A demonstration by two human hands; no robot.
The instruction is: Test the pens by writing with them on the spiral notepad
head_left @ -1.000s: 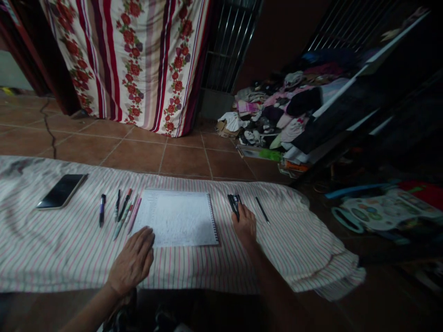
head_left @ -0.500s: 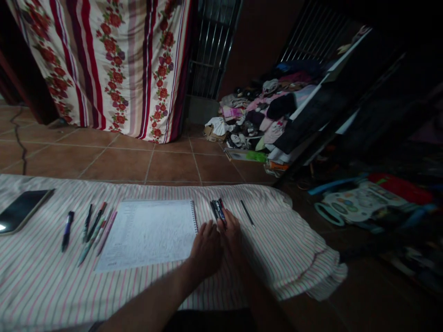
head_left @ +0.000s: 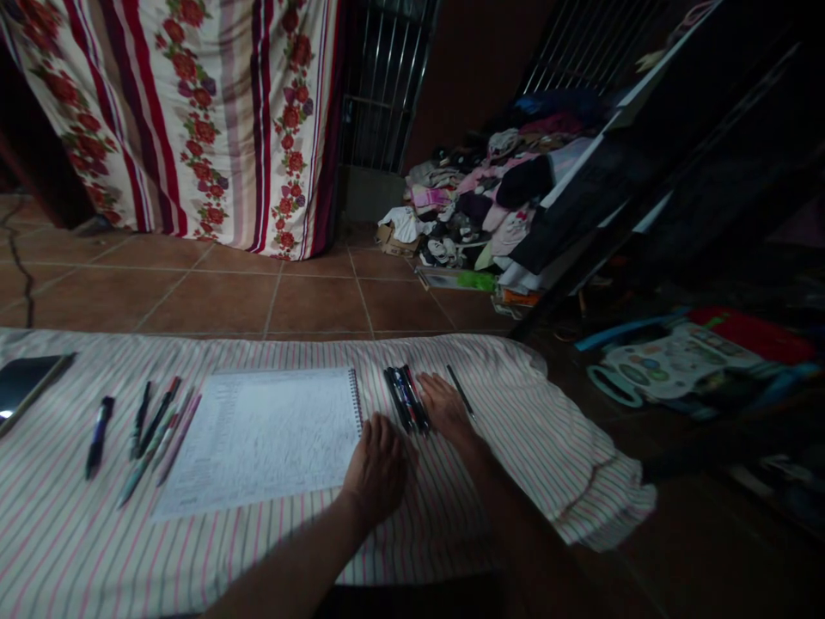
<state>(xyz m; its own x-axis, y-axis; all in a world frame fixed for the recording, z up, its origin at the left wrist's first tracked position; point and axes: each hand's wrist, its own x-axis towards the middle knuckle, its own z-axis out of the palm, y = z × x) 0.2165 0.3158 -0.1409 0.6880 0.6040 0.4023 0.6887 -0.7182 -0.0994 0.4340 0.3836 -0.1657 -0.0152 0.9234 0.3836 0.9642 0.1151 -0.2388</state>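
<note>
A spiral notebook (head_left: pixel 258 434) lies open on a striped cloth (head_left: pixel 528 447) spread over the floor. My left hand (head_left: pixel 377 468) rests flat at the notebook's lower right corner, fingers stretched out. Just to its right lies a small bunch of dark pens (head_left: pixel 406 397). My right hand (head_left: pixel 444 406) lies flat on the cloth, touching the right side of that bunch, fingers extended. A single dark pen (head_left: pixel 461 392) lies apart, just right of my right hand. Neither hand holds anything.
Several pens (head_left: pixel 151 425) lie in a row left of the notebook, and a dark phone (head_left: pixel 26 383) sits at the far left edge. Beyond the cloth are brown floor tiles (head_left: pixel 212 297), a floral curtain (head_left: pixel 193 112), a heap of clothes (head_left: pixel 490 206) and a toy (head_left: pixel 670 365) at right.
My left hand crossed from the notebook's lower left corner to its lower right corner. My right hand slid off the pen bunch to its right side. The camera panned right.
</note>
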